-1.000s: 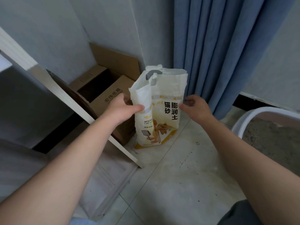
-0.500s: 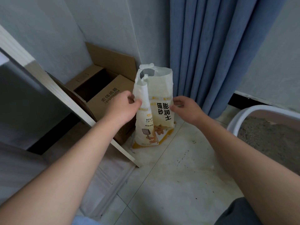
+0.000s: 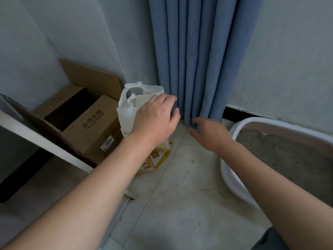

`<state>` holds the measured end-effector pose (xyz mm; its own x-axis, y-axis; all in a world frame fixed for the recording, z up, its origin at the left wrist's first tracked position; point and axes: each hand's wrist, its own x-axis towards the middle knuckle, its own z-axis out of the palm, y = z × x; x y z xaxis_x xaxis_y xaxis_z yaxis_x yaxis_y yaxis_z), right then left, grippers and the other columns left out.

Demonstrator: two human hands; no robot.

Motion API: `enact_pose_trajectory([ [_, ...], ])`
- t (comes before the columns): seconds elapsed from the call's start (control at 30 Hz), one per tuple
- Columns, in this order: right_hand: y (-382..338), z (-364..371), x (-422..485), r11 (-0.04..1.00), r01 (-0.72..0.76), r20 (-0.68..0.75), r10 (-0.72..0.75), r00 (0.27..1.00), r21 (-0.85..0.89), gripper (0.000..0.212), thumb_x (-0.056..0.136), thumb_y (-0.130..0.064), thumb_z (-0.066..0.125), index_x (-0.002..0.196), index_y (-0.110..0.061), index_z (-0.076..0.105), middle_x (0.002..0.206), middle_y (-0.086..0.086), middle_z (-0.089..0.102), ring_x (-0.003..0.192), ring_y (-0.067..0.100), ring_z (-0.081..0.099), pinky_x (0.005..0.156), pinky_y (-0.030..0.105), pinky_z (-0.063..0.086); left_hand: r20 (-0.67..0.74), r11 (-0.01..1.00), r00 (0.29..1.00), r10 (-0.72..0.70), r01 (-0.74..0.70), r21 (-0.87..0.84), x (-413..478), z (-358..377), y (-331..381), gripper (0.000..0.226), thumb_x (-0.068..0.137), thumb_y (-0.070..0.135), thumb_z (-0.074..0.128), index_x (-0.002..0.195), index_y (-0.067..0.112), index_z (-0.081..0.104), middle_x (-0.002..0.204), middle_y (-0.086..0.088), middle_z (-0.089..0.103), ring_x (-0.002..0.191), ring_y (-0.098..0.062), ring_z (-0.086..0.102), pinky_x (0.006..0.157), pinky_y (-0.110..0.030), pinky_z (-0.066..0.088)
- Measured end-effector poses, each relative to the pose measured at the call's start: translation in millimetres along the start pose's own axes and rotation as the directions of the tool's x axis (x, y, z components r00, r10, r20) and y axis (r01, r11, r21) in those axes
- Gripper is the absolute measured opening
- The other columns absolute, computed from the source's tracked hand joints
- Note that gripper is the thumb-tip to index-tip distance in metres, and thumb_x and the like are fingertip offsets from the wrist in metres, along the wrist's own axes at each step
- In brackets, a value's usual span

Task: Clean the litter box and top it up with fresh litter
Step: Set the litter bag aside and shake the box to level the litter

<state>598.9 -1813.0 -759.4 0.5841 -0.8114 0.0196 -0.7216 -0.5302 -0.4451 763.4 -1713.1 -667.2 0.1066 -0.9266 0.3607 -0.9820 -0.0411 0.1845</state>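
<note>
Tiled floor (image 3: pixel 176 204) nearest, speckled with dark grit. Litter box (image 3: pixel 232 179) at right, white rim, grey litter (image 3: pixel 281 150) inside. Right hand (image 3: pixel 210 136) hovers between box and bag, fingers (image 3: pixel 198 121) spread apart, holding nothing. Left hand (image 3: pixel 155 121) lies over the front of the litter bag (image 3: pixel 128 109); fingers curl toward its far side (whether they clamp the bag, cannot tell). Bag stands upright on the floor in the corner, cut-out handle on top. Just left of it, an open cardboard box (image 3: pixel 93 127) under a white shelf edge (image 3: pixel 36 139). Behind all, blue curtain (image 3: pixel 194 60) and pale wall (image 3: pixel 288 51).
</note>
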Motion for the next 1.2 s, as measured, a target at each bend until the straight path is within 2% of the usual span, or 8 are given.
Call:
enact_pose_trajectory([
  [0.1,25,-12,-15,0.998,-0.054,0.007,0.054,0.999,-0.040,0.034,0.095,-0.037,0.055,0.119,-0.014,0.061,0.105,0.009,0.066,0.098,0.028,0.063,0.077,0.038,0.054,0.092,0.999,0.995,0.046,-0.046,0.002,10,25,21,0.036,0.101,0.036,0.044,0.127,0.015,0.060,0.120,-0.002,0.065,0.109,-0.023,0.059,0.083,-0.040,0.053],
  [0.33,75,-51,-43,0.965,-0.220,-0.066,0.212,0.975,-0.140,0.040,0.095,-0.038,0.048,0.125,-0.014,0.057,0.109,0.011,0.066,0.104,0.033,0.060,0.076,0.038,0.051,0.270,0.992,0.956,0.117,-0.127,0.020,29,82,68,0.036,0.101,0.039,0.041,0.094,0.014,0.065,0.095,-0.003,0.064,0.092,-0.026,0.060,0.072,-0.039,0.050],
  [0.53,102,-64,-64,0.938,-0.297,-0.086,0.286,0.954,-0.178,0.042,0.095,-0.039,0.047,0.128,-0.014,0.055,0.119,0.011,0.064,0.111,0.032,0.057,0.083,0.040,0.051,0.337,0.984,0.925,0.174,-0.178,-0.020,35,113,95,0.036,0.100,0.040,0.041,0.090,0.015,0.065,0.088,-0.002,0.063,0.087,-0.026,0.060,0.071,-0.040,0.051],
  [0.73,119,-73,-77,0.931,-0.333,-0.123,0.317,0.940,-0.148,0.036,0.096,-0.042,0.045,0.119,-0.017,0.058,0.106,0.007,0.066,0.098,0.030,0.058,0.067,0.035,0.039,0.320,0.981,0.928,0.192,-0.187,-0.046,44,117,112,0.032,0.100,0.038,0.043,0.077,0.018,0.055,0.083,-0.001,0.059,0.080,-0.025,0.058,0.067,-0.039,0.051],
  [0.9,120,-82,-86,0.932,-0.337,-0.142,0.319,0.937,-0.136,0.037,0.098,-0.041,0.044,0.122,-0.017,0.059,0.101,0.005,0.066,0.094,0.028,0.059,0.066,0.034,0.038,0.324,0.980,0.925,0.198,-0.193,-0.049,49,113,120,0.032,0.099,0.038,0.043,0.086,0.016,0.061,0.087,0.000,0.061,0.083,-0.024,0.060,0.067,-0.037,0.050],
  [1.0,115,-86,-85,0.930,-0.354,-0.144,0.338,0.930,-0.103,0.036,0.097,-0.040,0.044,0.120,-0.017,0.059,0.107,0.006,0.068,0.098,0.028,0.062,0.070,0.035,0.048,0.242,0.976,0.946,0.216,-0.207,-0.060,57,97,127,0.031,0.099,0.039,0.043,0.098,0.017,0.065,0.093,-0.001,0.065,0.090,-0.025,0.061,0.072,-0.039,0.051],
  [1.1,104,-87,-79,0.941,-0.328,-0.162,0.312,0.936,-0.083,0.034,0.095,-0.039,0.044,0.114,-0.015,0.058,0.099,0.008,0.068,0.096,0.030,0.063,0.074,0.040,0.054,0.183,0.976,0.959,0.218,-0.211,-0.055,61,80,128,0.034,0.101,0.041,0.041,0.108,0.018,0.065,0.098,0.000,0.066,0.093,-0.025,0.061,0.074,-0.040,0.053],
  [1.2,92,-80,-72,0.954,-0.287,-0.150,0.272,0.951,-0.090,0.037,0.095,-0.039,0.045,0.118,-0.012,0.058,0.100,0.009,0.068,0.097,0.032,0.062,0.075,0.040,0.054,0.168,0.981,0.967,0.194,-0.194,-0.018,54,71,121,0.034,0.100,0.042,0.041,0.106,0.017,0.064,0.096,0.000,0.065,0.091,-0.025,0.061,0.071,-0.040,0.052],
])
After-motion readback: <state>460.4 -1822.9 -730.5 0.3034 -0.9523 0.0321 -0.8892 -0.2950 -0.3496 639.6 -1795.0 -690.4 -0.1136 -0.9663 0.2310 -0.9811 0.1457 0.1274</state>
